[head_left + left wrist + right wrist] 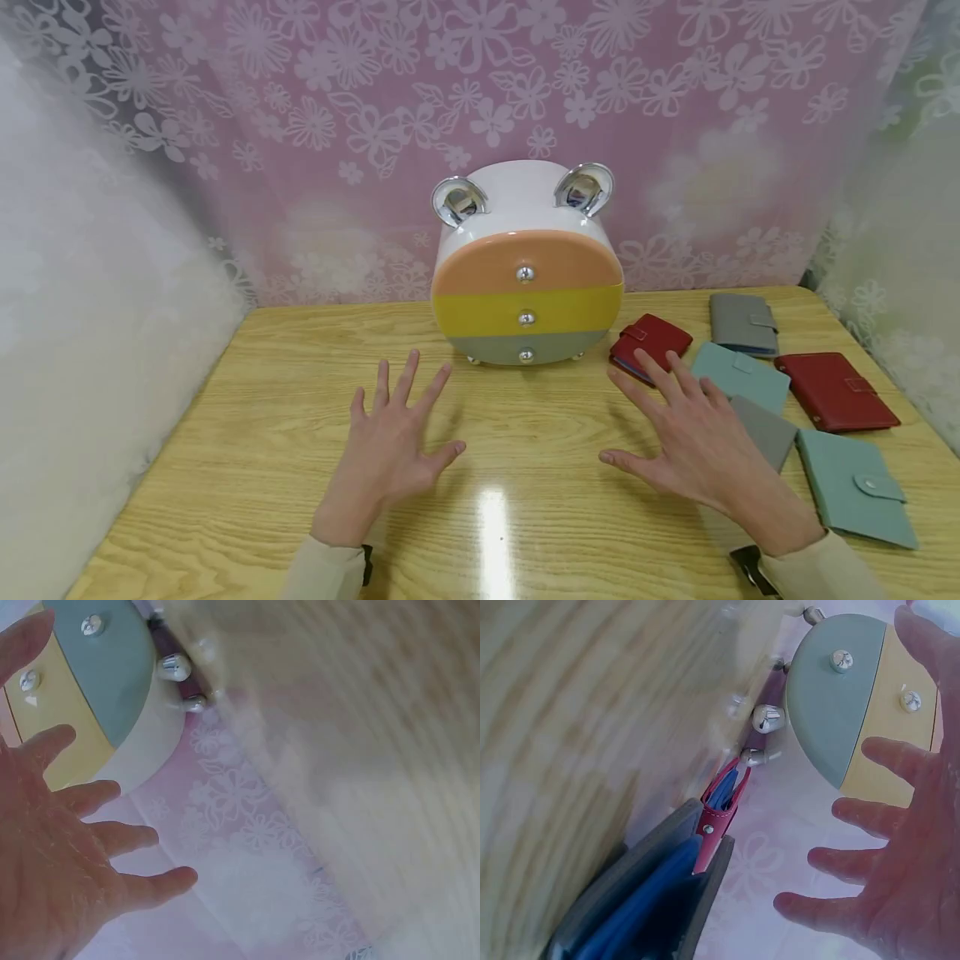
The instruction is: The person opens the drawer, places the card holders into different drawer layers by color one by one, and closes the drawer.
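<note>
My left hand (393, 442) hovers over the table with its fingers spread and nothing in it. On the other side, my right hand (697, 442) is spread the same way, also holding nothing, and overlaps a grey card wallet (767, 429) in the head view. Beyond both hands stands a small rounded drawer cabinet (527, 262) with orange, yellow and grey-green drawer fronts, round silver knobs and two silver ears. A small red wallet (654, 342) lies just past my right fingertips, and a light teal wallet (738, 375) is beside it.
Farther right lie another grey wallet (744, 323), a larger red wallet (836, 390) and a larger teal wallet (855, 483) with a snap strap. The wooden table (262, 433) ends at a pink floral curtain (337, 167) behind the cabinet.
</note>
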Motion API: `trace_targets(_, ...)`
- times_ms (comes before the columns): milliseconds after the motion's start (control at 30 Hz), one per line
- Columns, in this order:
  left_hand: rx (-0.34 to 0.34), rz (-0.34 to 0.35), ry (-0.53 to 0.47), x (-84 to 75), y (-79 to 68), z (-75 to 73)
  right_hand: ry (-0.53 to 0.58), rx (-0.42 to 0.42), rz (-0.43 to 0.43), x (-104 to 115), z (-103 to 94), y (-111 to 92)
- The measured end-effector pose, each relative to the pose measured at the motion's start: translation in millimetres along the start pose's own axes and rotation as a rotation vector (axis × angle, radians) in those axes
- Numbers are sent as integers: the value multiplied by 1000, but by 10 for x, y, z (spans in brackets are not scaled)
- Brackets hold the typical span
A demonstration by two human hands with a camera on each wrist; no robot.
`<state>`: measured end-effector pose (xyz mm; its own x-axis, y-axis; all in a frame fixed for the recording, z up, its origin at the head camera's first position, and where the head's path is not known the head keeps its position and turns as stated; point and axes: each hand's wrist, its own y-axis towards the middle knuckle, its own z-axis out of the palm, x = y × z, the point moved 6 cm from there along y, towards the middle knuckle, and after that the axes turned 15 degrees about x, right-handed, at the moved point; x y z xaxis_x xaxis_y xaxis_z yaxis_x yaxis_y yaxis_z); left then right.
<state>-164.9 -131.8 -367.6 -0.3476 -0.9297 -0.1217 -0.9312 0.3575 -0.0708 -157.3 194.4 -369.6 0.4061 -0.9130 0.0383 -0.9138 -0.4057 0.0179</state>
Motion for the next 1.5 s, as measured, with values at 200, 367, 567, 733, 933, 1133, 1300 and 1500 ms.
trace_targets(200,-77,51,-14,-4,26,-107,-6,-53,-41,21,-86,19)
trace_targets(367,-176,131,-47,-6,52,-225,-13,-95,-69,38,-145,37)
trace_targets(567,-316,220,-134,4,93,-391,0,-155,-134,67,-206,76)
trace_targets(733,-377,265,-234,29,141,-480,10,-194,-177,91,-255,118)
trace_targets(933,-389,275,-267,51,188,-555,0,-224,-234,147,-318,169)
trace_targets(1133,-417,292,-285,64,220,-656,6,-230,-254,181,-388,211)
trace_targets(1300,-448,313,-302,77,256,-753,1,-235,-268,199,-415,242)
trace_targets(1500,-488,333,-314,96,306,-874,2,-260,-301,201,-448,289)
